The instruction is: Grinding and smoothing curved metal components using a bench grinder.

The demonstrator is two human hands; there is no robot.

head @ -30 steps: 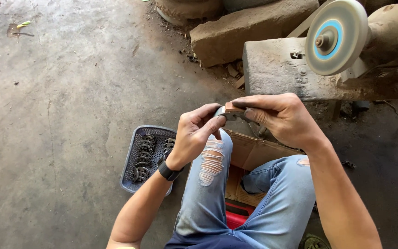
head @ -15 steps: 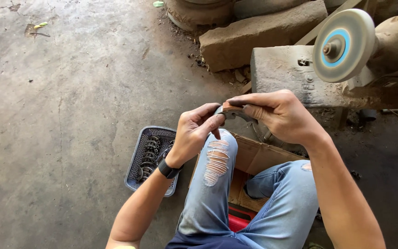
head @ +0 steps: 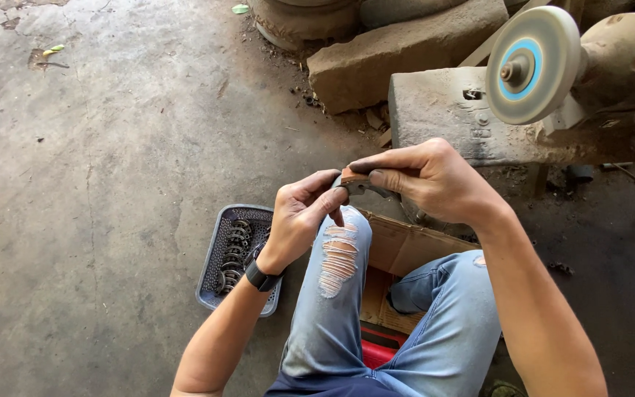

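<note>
- Metal piece (head: 358, 184) — small, dark and curved, with a rusty-brown patch near its left end, held up between both hands above the left knee (head: 343, 246).
- Left hand (head: 301, 213): thumb and forefinger pinched shut on the piece's left end, the other fingers curled under.
- Right hand (head: 428, 180): fingers closed over the right end, thumb laid flat along it; fingertips look smudged dark.
- Most of the piece sits hidden under the fingers, so its full shape I cannot tell; only a short grey arc and the brown spot show.
- Risk one, as I judge it: the grip is all fingertips on a small, grimy part. A slip would drop it onto the jeans or the concrete floor (head: 97, 184), and it could roll off among the rubble.
- Risk two: the wheel (head: 531, 66) on the stone block (head: 442, 110) sits just beyond the right hand. Whether it is spinning I cannot tell; if it is, knuckles drifting up towards it could get grazed.
- Risk three: an edge on the piece may be sharp, and bare fingers pressing hard could be nicked.
- Down by the left wrist, a grey tray (head: 214, 257) on the floor holds more dark curved parts, well apart from the held one.
- Cardboard (head: 406, 246) lies under the legs.
</note>
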